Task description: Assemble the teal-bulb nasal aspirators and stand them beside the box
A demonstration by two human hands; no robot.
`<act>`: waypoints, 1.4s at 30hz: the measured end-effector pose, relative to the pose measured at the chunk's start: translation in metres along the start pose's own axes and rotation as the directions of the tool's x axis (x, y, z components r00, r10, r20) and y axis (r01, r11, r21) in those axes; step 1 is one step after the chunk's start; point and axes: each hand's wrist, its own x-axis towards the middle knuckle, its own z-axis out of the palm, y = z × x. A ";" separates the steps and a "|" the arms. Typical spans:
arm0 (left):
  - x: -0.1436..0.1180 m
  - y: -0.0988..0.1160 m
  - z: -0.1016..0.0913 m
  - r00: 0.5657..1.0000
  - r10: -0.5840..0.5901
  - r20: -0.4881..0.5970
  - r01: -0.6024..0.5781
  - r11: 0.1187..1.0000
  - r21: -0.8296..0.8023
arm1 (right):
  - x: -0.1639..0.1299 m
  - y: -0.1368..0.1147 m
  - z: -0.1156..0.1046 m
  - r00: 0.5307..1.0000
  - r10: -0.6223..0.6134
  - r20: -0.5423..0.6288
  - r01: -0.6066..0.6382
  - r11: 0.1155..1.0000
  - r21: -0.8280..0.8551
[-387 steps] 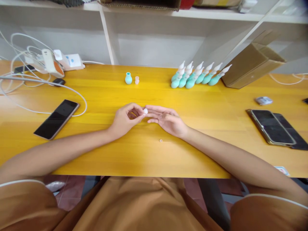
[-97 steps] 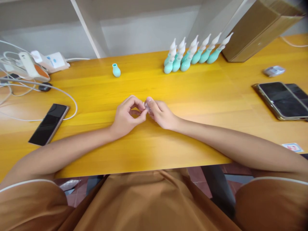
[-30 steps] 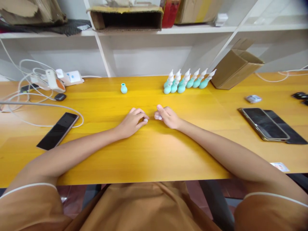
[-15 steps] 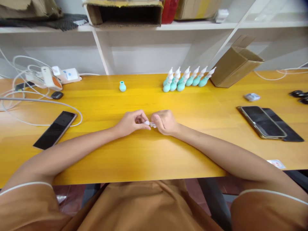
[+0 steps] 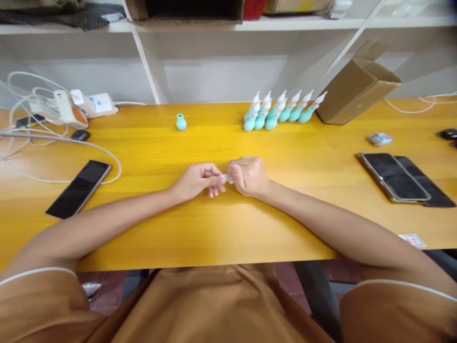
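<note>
Presently, small clear plastic tip piece, pinched between closed fingers of left hand and right hand above yellow wooden table; best kept level, pressed straight, gently.

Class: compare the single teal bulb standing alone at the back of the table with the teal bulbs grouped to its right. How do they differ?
The lone teal bulb has a bare open neck; each of the grouped bulbs carries a white pointed tip. The lone bulb looks shorter; the grouped bulbs look taller with their tips. The lone bulb stands apart; the grouped bulbs crowd together in rows. Both share the teal colour and rounded body, and stand on the yellow table.
</note>
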 end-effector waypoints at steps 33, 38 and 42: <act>-0.022 0.006 0.029 0.997 -0.075 -0.031 0.070 0.987 -0.147 | 0.004 -0.009 -0.014 0.894 -0.419 -0.159 0.393 0.904 -0.171; -0.029 0.007 0.028 0.982 0.153 -0.109 -0.143 0.985 0.091 | -0.006 -0.031 -0.002 0.989 0.035 -0.142 -0.011 0.986 0.163; -0.033 0.011 0.018 0.939 0.344 -0.030 -0.306 0.869 0.390 | -0.005 -0.050 -0.001 0.924 0.383 0.024 -0.358 0.838 0.411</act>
